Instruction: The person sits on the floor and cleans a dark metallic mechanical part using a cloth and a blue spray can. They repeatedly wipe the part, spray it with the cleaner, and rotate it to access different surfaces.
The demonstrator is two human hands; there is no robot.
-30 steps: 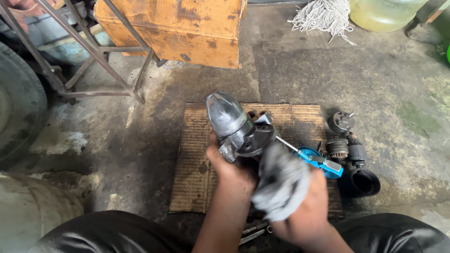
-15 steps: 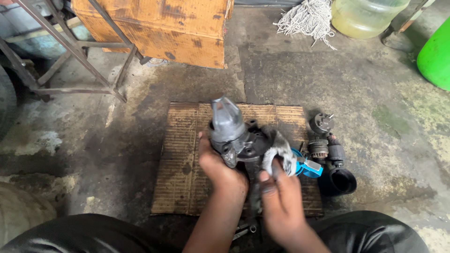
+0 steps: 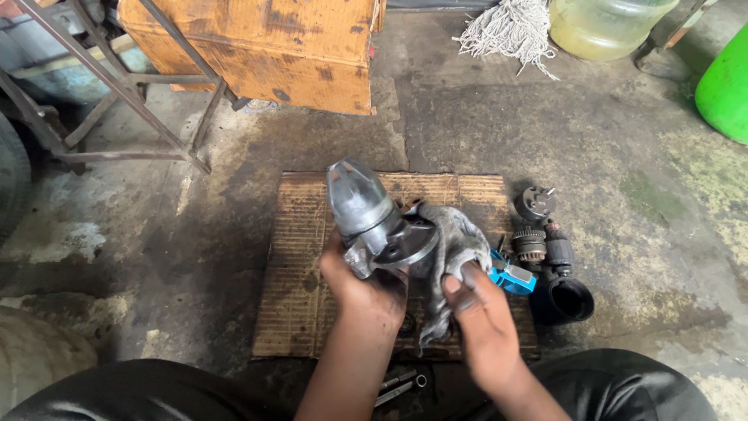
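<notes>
At the near edge of the cardboard mat [image 3: 296, 312], small metal tools [image 3: 401, 386] are seen on the floor between the knees. Just above the mat's near half, the left hand [image 3: 362, 284] is closed around the base of a grey metal housing [image 3: 374, 218], held off the mat with its cone nose tilted up and away. The right hand [image 3: 483, 320] is pressed against a grey rag [image 3: 452, 245], fingers curled on the cloth; the rag is bunched against the housing's flange. A blue-handled tool [image 3: 514, 278] is partly hidden behind the rag at the mat's right edge. Just off that edge, a black cup-shaped part [image 3: 567, 300], a gear piece [image 3: 530, 245] and a round black part [image 3: 535, 203] are grouped on the concrete floor [image 3: 545, 132]. Beyond the mat's far edge, a rusty orange box [image 3: 265, 47] and a metal frame [image 3: 117, 101] are seen; far right, a mop head [image 3: 510, 31], a yellowish jug [image 3: 604, 27] and a green container [image 3: 725, 86].
</notes>
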